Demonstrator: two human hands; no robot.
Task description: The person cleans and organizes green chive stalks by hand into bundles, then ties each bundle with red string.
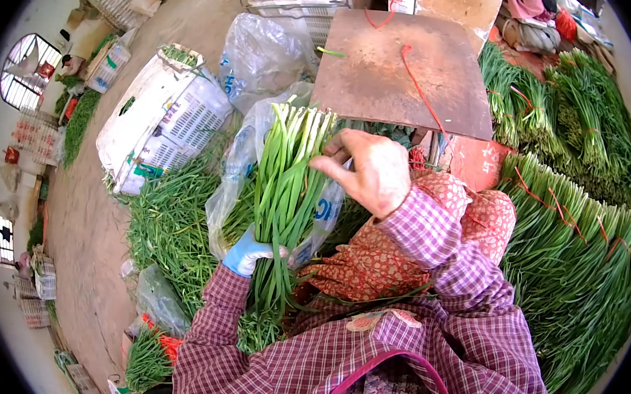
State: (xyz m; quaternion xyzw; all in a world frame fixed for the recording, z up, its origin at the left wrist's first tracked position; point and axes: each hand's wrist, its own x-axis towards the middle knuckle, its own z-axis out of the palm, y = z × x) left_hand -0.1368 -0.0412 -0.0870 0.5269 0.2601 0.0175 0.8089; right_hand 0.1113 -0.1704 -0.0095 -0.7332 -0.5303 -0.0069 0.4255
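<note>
My left hand (246, 254), in a blue and white glove, is closed around one bunch of long green stalks (292, 158), low down on the leafy part. I think I hold it there so the pale ends stand up at the top, free and easy to reach. My right hand (373, 173) is bare and curled beside those pale ends, with thumb and finger close together; I can't tell if a leaf is pinched between them. One clear plastic bag (218, 223) lies behind and beside the bunch, and one red flowery cloth (378, 254) covers my lap, maybe to save my clothes from dirt. To my left is one big heap of loose greens (169, 219), near enough to grab from. In front is one flat brown board (407, 74), with one small green bit (330, 52) lying on it. One long red string (422, 90) runs down over its edge, perhaps left there to be handy. On my right are two stacks of greens, a far stack (595, 130) and a near stack (560, 290), with red ties, likely put there to be out of the way.
</note>
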